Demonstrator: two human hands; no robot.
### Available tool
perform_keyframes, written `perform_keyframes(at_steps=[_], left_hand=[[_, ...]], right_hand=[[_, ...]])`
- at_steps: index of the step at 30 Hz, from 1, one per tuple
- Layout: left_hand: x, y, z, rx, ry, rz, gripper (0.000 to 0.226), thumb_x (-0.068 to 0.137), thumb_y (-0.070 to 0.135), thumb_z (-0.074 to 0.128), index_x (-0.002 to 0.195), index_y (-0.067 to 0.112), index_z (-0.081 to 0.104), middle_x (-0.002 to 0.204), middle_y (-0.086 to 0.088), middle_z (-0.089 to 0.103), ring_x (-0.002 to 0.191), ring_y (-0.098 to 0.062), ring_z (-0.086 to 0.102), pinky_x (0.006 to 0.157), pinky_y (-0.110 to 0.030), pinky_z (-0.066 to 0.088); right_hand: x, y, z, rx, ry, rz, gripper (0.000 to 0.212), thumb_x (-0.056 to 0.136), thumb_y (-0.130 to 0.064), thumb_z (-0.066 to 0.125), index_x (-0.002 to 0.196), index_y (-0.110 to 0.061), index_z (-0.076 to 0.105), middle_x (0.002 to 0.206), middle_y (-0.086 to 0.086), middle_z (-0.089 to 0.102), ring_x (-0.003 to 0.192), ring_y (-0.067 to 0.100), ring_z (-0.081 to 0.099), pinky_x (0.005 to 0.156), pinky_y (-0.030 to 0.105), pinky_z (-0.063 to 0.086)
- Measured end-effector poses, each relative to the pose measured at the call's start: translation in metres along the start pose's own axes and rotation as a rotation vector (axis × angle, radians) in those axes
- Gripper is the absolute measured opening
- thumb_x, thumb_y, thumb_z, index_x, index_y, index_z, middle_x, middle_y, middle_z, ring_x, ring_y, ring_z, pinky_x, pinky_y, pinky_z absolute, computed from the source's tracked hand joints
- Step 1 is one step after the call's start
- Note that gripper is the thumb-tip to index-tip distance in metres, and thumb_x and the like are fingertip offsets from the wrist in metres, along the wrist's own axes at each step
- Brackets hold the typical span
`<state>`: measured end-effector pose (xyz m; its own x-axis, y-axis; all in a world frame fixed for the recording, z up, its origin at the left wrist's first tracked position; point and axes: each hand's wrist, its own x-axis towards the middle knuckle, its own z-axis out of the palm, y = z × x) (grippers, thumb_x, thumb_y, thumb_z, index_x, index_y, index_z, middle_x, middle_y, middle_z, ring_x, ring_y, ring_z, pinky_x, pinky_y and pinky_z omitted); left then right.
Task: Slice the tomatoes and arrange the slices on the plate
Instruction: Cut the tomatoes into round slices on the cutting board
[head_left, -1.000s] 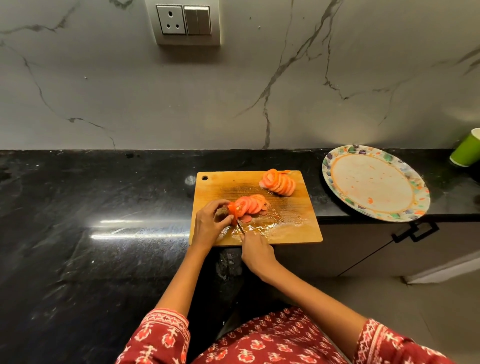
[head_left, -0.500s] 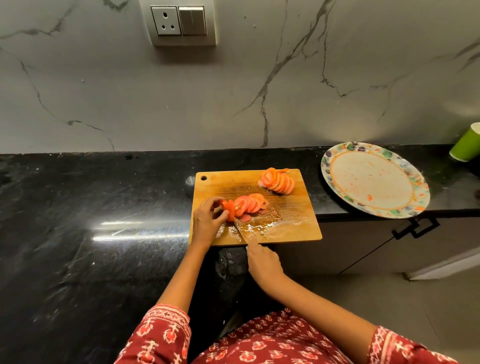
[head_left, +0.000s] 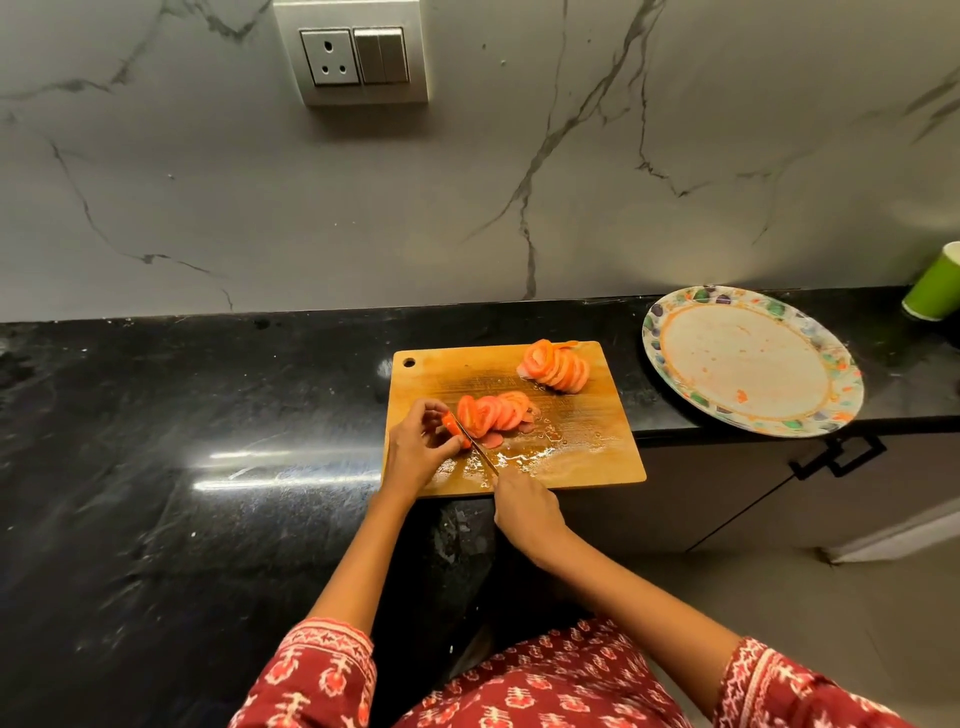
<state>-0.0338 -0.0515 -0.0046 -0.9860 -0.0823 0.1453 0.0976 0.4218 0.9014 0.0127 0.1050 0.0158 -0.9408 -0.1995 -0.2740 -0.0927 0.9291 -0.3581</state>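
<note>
- Left hand (head_left: 415, 451): fingers curled round the last tomato end piece (head_left: 457, 429) at the near left part of the cutting board (head_left: 571, 436). The grip pins the stub so that it cannot roll under the blade, and the fingertips appear tucked back from the cutting line.
- Right hand (head_left: 524, 506): closed round the handle of the knife (head_left: 475, 439) at the board's near edge (the handle itself is hidden inside the fist). The blade runs up and to the left, its far end between the stub and the row of slices, which suggests a cut in progress.
- Near row of slices (head_left: 496, 411): fanned and leaning one on another, just to the right of the blade. They lie where they fell from the cut, away from the holding hand.
- Far group of slices (head_left: 558, 366): a second fanned stack at the far right corner of the board, well apart from the working area and on the side nearest the plate. Judged to be a finished tomato parked for transfer.
- Board surface: wet with juice and seeds along the near half.
- Plate (head_left: 675, 312): to the right of the board on the black counter (head_left: 208, 415), overhanging its near edge. It holds no slices, only orange smears and one small fragment.
- Green cup (head_left: 935, 288): at the far right edge of the view; its contents cannot be seen.
- Assessment: slicing is nearly complete; arranging has not begun.
</note>
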Motion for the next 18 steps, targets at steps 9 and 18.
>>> perform_keyframes(at_steps=[9, 18], left_hand=[[-0.002, 0.001, -0.002, -0.001, 0.048, -0.015, 0.043, 0.065, 0.002, 0.081, 0.098, 0.010, 0.055, 0.091, 0.004, 0.061, 0.084, -0.004, 0.061, 0.074, -0.009, 0.049], [-0.009, 0.002, -0.006, 0.055, 0.068, 0.012, 0.042, 0.059, 0.012, 0.087, 0.090, 0.011, 0.058, 0.084, 0.006, 0.063, 0.079, -0.002, 0.061, 0.069, -0.009, 0.049]], right_hand=[[0.006, 0.003, -0.007, 0.016, -0.030, 0.003, 0.025, 0.101, -0.015, 0.034, 0.113, -0.001, 0.052, 0.112, 0.017, 0.061, 0.105, 0.033, 0.058, 0.079, 0.036, 0.044], [0.006, -0.004, 0.003, -0.068, 0.017, 0.026, 0.025, 0.097, -0.002, 0.033, 0.117, -0.001, 0.048, 0.113, 0.015, 0.061, 0.106, 0.031, 0.061, 0.082, 0.037, 0.048]])
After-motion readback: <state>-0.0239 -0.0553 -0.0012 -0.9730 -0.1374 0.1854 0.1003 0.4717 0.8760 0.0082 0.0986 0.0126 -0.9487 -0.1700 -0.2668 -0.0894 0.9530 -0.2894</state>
